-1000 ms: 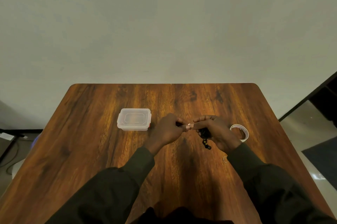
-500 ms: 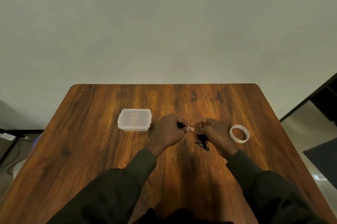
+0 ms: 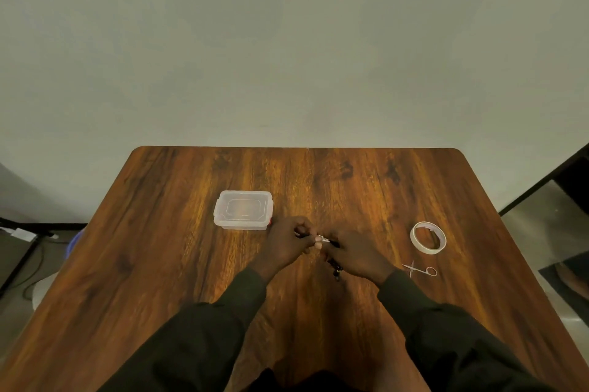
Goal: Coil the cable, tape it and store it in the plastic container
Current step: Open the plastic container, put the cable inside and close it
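Note:
My left hand (image 3: 288, 240) and my right hand (image 3: 357, 256) meet over the middle of the wooden table (image 3: 159, 264), fingertips pinched together on a coiled black cable (image 3: 335, 269) and a small pale strip of tape (image 3: 322, 239) on it. Most of the coil is hidden under my right hand; a short dark end hangs below it. The clear plastic container (image 3: 243, 213) stands with its lid on, just left of and beyond my left hand. The white tape roll (image 3: 427, 237) lies flat to the right of my hands.
Small metal scissors (image 3: 420, 270) lie by my right wrist, just in front of the tape roll. A pale wall stands behind the table's far edge. Floor, cables and a dark stand show left of the table; a shiny floor lies to the right.
Both hands have shifted slightly left and stayed pinched together at the cable. My right hand has drawn away from the tape roll, and the scissors have come into sight.

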